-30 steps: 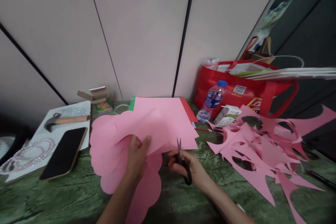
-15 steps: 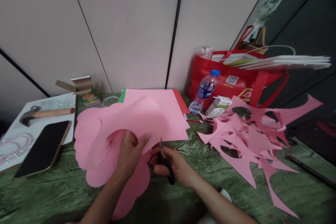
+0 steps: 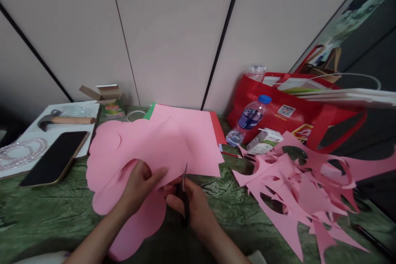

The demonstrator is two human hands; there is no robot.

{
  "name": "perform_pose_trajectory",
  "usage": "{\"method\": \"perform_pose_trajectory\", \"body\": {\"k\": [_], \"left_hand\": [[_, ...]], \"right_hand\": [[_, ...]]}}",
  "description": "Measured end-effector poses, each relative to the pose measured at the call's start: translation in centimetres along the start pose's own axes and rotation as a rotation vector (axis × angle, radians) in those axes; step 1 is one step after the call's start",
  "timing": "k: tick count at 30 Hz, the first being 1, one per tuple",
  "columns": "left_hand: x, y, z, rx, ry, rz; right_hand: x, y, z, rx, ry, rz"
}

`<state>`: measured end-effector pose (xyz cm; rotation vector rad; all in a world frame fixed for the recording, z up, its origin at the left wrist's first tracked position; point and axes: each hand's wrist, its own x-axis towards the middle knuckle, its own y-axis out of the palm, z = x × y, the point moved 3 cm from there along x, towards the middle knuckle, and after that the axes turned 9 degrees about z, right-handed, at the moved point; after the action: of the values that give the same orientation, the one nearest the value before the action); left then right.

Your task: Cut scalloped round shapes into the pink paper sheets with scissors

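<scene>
One pink sheet (image 3: 163,144) is over the bench (image 3: 46,222), pinched by my left hand (image 3: 136,187), fingers closed; my right hand (image 3: 199,208) curls round scissors (image 3: 185,204) at the sheet's near edge. I judge this cutting; the next move calls for steady paper.

Pink Over Mottled Green

The surface (image 3: 34,218) is green, mottled with darker streaks. The paper sheet (image 3: 163,144) at centre is plain pink; the rounded cut-outs (image 3: 105,177) at left and the offcuts (image 3: 312,198) at right match it. The scissors (image 3: 185,206) have black handles and grey blades. At far centre, a green sheet (image 3: 149,112) shows left, a red sheet (image 3: 218,128) right.

Far right: the bag (image 3: 321,111) is red with a black-and-white square code; the bottle (image 3: 250,118) is clear, with a blue cap and dark blue label; the carton (image 3: 265,141) is white and green.

Left: the phone (image 3: 55,159) is black with gold edging; the hammer (image 3: 73,120) has a tan handle.
</scene>
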<state>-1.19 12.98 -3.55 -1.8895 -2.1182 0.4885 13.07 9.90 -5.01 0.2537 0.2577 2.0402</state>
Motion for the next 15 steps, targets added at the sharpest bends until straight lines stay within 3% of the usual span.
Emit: {"method": "perform_pose_trajectory", "body": {"k": [4, 8, 9, 13, 15], "left_hand": [[0.0, 0.1, 0.3, -0.05, -0.005, 0.036], [-0.1, 1.0, 1.0, -0.185, -0.035, 0.229], [-0.1, 1.0, 1.2, -0.188, -0.033, 0.232], [0.1, 0.5, 1.6, -0.012, 0.029, 0.055], [0.1, 0.5, 1.7, 0.001, 0.023, 0.061]], "right_hand": [[-0.2, 0.5, -0.3, 0.078, 0.014, 0.012], [-0.4, 0.6, -0.4, 0.07, 0.03, 0.012], [-0.5, 0.6, -0.4, 0.076, 0.03, 0.013], [-0.7, 0.4, -0.6, 0.105, 0.02, 0.01], [-0.8, 0.2, -0.9, 0.113, 0.035, -0.005]]}}
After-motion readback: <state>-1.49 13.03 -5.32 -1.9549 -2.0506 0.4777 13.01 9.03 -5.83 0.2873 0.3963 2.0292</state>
